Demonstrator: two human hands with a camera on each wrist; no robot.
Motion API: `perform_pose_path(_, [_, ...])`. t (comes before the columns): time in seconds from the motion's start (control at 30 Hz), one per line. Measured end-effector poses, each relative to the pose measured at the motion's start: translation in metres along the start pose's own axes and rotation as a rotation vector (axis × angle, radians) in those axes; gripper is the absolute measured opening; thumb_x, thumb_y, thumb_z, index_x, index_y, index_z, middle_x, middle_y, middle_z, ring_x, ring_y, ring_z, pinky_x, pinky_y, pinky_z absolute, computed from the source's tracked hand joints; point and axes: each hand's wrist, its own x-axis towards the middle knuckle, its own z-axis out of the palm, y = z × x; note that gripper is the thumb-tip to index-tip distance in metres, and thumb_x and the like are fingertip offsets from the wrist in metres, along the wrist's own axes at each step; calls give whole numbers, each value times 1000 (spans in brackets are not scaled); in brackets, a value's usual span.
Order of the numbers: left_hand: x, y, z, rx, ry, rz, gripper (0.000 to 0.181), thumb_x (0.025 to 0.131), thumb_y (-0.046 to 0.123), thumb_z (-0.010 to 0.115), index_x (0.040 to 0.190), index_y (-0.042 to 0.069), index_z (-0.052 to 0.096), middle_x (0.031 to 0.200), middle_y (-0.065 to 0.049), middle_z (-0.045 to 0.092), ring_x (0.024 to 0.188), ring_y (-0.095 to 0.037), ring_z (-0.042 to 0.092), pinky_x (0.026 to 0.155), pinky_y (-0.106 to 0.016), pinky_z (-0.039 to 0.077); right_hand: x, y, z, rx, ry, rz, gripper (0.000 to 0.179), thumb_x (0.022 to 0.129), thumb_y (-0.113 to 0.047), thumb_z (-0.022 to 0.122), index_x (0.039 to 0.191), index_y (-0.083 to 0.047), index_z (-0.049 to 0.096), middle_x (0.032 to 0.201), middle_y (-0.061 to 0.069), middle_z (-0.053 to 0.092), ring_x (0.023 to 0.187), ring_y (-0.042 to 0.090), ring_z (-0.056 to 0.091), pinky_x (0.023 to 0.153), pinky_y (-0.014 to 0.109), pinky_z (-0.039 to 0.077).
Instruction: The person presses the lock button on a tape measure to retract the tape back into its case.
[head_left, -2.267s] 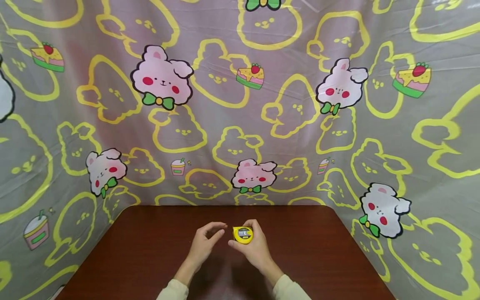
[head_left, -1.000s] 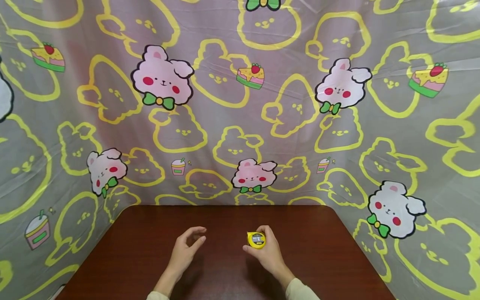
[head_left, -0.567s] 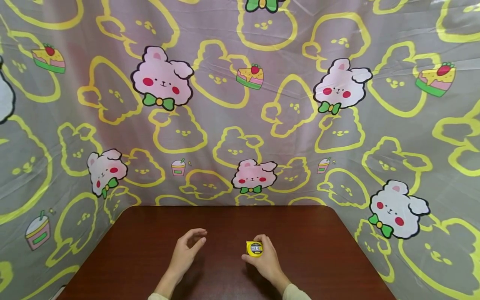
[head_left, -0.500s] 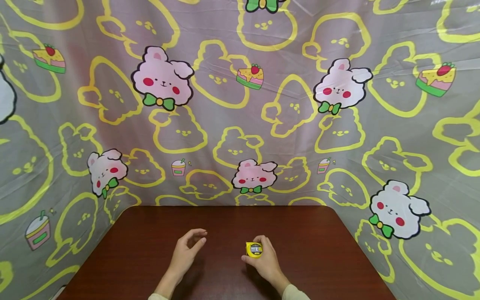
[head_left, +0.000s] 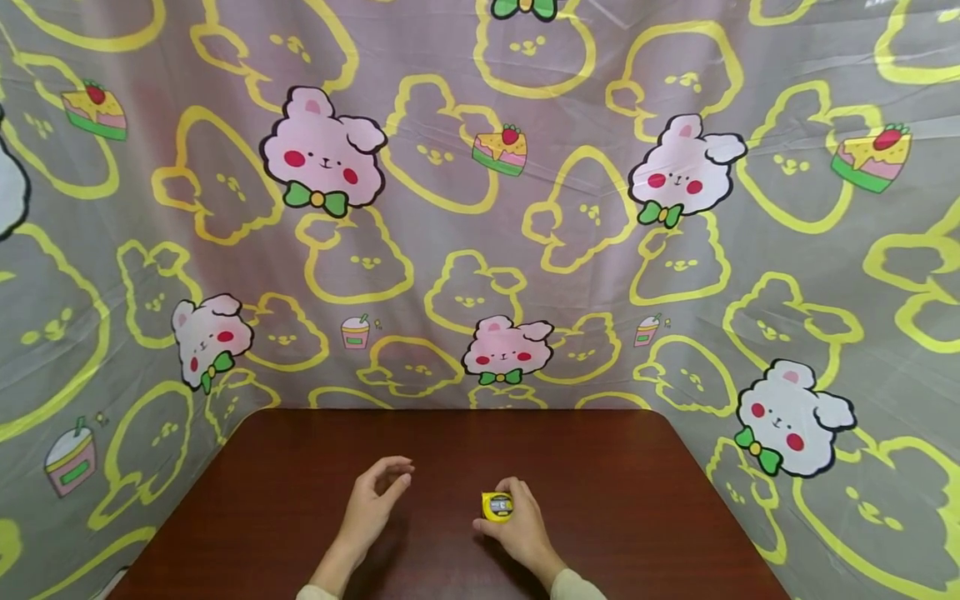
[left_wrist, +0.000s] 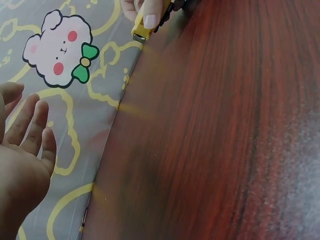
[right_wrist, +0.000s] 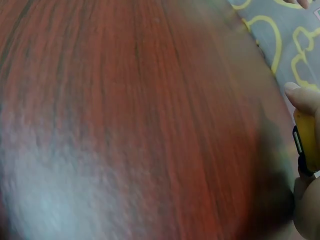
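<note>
My right hand grips a yellow tape measure between thumb and fingers, just above the table. Its round label faces up in the head view. The right wrist view catches the tape measure edge-on at the right border, with a black part along its side. In the left wrist view the yellow case shows at the top, with a metal end at its lower corner. My left hand hangs to the left of it, fingers loosely bent and holding nothing. The left wrist view shows the same hand palm-side.
A dark red-brown wood-grain table with rounded far corners lies under both hands. Behind it and on both sides hangs a grey cloth printed with rabbits, cakes and cups.
My hands have moved apart since the oldest frame. The right hand went right with the tape measure, then lower and slightly back left. The left hand went left and has since stayed still.
</note>
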Motion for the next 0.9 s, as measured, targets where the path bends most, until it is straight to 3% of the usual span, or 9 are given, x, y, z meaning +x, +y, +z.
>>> perform_pose_path(0.23, [0, 0, 0, -14, 1, 4, 19, 97, 3, 71, 116, 3, 70, 109, -10, 71, 101, -27, 68, 86, -28, 54, -6, -3, 13, -133, -1, 12, 60, 66, -42, 98, 105, -22, 56, 98, -7, 54, 96, 23, 52, 80, 44, 38])
perform_pose_path(0.37, [-1, -2, 1, -7, 8, 5, 18, 97, 4, 72, 115, 3, 70, 109, -10, 72, 100, -26, 68, 86, -29, 55, -8, -4, 15, -187, 21, -12, 62, 64, -43, 98, 105, -22, 56, 96, -9, 54, 96, 23, 53, 78, 43, 37])
perform_pose_path(0.73, [-2, -2, 4, -17, 1, -4, 17, 97, 2, 70, 115, 3, 70, 109, -11, 71, 100, -22, 69, 86, -31, 56, -9, -5, 15, -226, 41, -30, 69, 60, -42, 101, 105, -20, 53, 94, -7, 49, 94, 24, 50, 77, 42, 36])
perform_pose_path(0.9, [0, -1, 3, 20, 5, -3, 18, 96, -1, 70, 113, 6, 71, 107, -6, 71, 100, -24, 68, 85, -30, 54, -6, -6, 7, -183, -12, -18, 70, 63, -45, 99, 111, -18, 56, 102, -4, 50, 99, 24, 47, 81, 44, 39])
